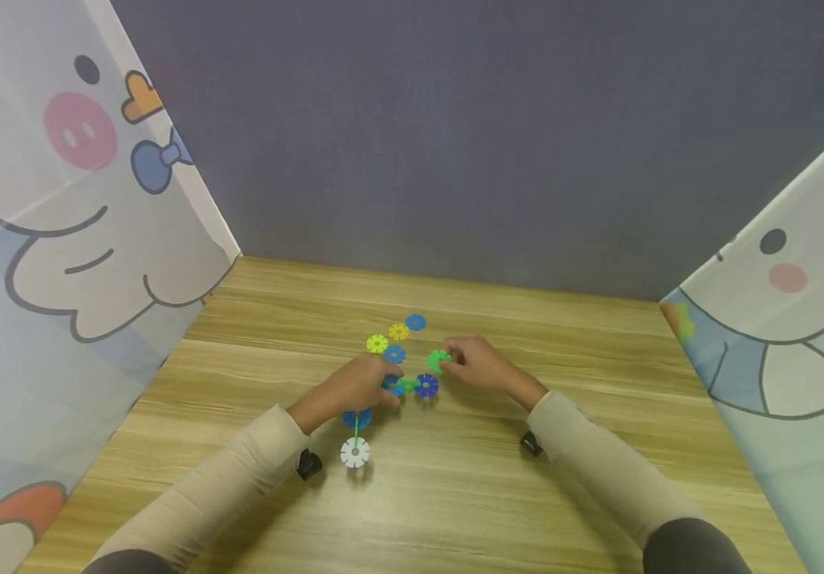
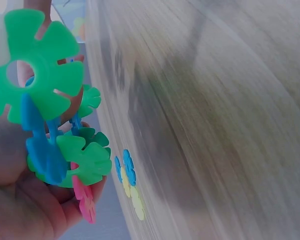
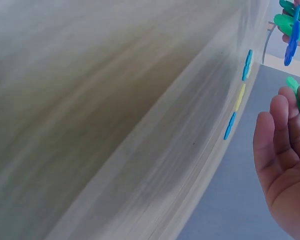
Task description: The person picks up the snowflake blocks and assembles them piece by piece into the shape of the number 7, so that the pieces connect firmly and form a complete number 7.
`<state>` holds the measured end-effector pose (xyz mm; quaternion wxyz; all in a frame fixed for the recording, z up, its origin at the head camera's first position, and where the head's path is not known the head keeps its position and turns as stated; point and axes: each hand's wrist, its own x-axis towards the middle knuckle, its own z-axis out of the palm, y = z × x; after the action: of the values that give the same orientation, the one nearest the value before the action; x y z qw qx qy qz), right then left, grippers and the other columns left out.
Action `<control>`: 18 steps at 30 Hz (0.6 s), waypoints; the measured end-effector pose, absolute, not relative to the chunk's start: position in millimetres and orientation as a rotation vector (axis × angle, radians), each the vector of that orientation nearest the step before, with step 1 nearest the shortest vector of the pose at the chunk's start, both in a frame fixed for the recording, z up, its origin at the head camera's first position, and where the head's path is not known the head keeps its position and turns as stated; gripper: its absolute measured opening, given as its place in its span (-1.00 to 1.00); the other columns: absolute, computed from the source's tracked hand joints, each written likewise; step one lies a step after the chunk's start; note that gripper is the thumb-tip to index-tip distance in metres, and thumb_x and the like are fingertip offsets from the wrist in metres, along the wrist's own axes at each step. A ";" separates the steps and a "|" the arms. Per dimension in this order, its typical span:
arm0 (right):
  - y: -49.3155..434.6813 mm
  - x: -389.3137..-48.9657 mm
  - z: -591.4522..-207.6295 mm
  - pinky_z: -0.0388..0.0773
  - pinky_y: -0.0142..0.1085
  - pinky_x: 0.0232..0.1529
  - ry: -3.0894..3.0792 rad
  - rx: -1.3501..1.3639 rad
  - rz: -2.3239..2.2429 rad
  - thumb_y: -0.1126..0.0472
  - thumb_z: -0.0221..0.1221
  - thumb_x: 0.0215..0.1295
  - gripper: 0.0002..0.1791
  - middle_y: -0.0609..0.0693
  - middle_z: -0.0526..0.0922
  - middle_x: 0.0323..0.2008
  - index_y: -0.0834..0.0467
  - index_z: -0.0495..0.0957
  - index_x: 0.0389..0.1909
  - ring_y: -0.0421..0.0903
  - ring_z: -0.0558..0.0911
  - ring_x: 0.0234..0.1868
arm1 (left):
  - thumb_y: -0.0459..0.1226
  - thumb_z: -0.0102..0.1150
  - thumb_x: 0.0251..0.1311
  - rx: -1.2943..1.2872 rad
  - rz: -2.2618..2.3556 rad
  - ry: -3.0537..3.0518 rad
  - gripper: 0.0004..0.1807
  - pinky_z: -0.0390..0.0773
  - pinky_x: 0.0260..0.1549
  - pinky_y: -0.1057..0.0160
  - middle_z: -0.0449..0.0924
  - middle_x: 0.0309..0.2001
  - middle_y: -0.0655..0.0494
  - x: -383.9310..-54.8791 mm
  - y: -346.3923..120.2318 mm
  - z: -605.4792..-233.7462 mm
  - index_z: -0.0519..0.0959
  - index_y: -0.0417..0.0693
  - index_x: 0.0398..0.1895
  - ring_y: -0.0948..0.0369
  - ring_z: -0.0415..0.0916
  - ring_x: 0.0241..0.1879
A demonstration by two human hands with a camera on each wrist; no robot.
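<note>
Grey, the back wall is flanked by two pale side panels, on which cartoon animals are printed. Between them is set a wood-grained table. Over it, two forearms are extended in cream sleeves, darker toward the elbows. The left hand is curled, and a chain of slotted discs is held between its thumb and fingers over the middle of the table. The right hand is partly closed: a single green disc is pinched at its fingertips, apart from the chain, while the other fingers are seen loosely extended in the right wrist view. By each wrist a small black device is seen. Within the chain, a white disc is placed at the near end and a dark blue disc at the right; a pink disc is shown in the left wrist view. Beyond the left hand, four loose discs are laid on the table: one yellow-green, one yellow and two blue.
</note>
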<state>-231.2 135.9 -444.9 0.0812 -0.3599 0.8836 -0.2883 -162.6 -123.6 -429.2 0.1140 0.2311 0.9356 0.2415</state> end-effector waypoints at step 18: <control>157.3 -214.9 -447.3 0.30 -0.50 -0.52 2.614 -1.234 -0.756 0.18 0.24 0.45 -0.91 -0.24 0.41 -0.60 0.07 0.62 -0.30 -0.37 0.28 -0.59 | -0.17 0.47 0.16 0.689 0.703 2.773 -0.47 0.72 0.02 0.14 0.67 0.19 -0.02 -163.6 -122.4 -427.9 0.64 -0.12 0.20 0.04 0.67 0.11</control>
<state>-214.9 157.3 -447.3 0.0768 -0.4116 0.8723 -0.2524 -163.6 -122.4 -427.9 0.0993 0.2329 0.9377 0.2378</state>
